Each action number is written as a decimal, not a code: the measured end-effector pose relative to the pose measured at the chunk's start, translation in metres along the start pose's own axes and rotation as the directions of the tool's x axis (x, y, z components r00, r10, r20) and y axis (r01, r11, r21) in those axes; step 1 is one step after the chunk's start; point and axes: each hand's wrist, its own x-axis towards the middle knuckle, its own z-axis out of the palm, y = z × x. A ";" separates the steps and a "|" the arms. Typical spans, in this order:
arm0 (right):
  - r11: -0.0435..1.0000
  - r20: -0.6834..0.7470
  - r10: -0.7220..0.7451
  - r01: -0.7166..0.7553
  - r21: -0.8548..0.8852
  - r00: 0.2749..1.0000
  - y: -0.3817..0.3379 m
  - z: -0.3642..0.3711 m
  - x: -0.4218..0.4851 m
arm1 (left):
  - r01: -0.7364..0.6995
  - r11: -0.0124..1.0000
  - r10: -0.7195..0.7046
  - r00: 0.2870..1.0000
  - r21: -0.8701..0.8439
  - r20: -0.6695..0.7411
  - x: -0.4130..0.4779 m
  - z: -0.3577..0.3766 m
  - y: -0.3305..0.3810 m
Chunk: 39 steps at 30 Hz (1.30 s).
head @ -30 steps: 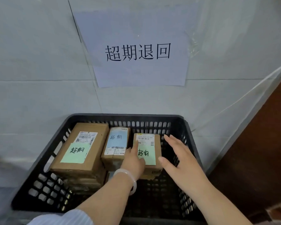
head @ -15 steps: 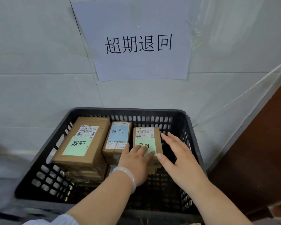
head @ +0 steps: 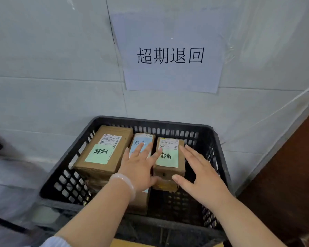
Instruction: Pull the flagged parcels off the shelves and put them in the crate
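A black slotted crate [head: 61, 168] stands against the wall with cardboard parcels stacked in it. On top lie a large box with a green flag note [head: 103, 148], a narrow middle box with a blue note [head: 141, 141] and a right box with a green note [head: 169, 155]. My left hand [head: 139, 166], with a pale bangle on the wrist, lies flat with spread fingers over the middle box, its fingertips reaching the right box. My right hand [head: 202, 175] is spread at the right box's right side, thumb by its near corner.
A paper sign with printed characters [head: 169, 56] is taped to the white wall above the crate. A dark brown panel [head: 284, 175] rises at the right. More boxes lie beneath the top layer. A tan edge [head: 132, 244] shows below the crate's front rim.
My left hand has opened and slid forward from the right box's near end onto the middle box. My right hand stays spread by the right box. The camera has moved closer.
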 end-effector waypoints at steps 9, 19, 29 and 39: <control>0.921 0.140 -0.359 0.374 -0.107 0.923 -0.123 0.040 -0.005 | 0.256 0.958 -0.287 0.883 -0.130 -0.372 -0.146 -0.008 -0.104; 0.704 0.252 -0.704 0.699 0.126 0.664 -0.327 0.152 -0.050 | 0.591 0.774 -0.622 0.643 -0.227 -0.447 -0.360 0.011 -0.218; 0.265 0.345 -0.926 0.918 0.295 0.156 -0.524 0.318 -0.161 | 0.896 0.320 -0.897 0.182 -0.308 -0.404 -0.626 0.074 -0.272; -0.192 0.321 -0.837 0.787 0.587 -0.444 -0.636 0.387 -0.286 | 0.880 -0.259 -0.880 -0.384 -0.397 -0.278 -0.778 0.112 -0.190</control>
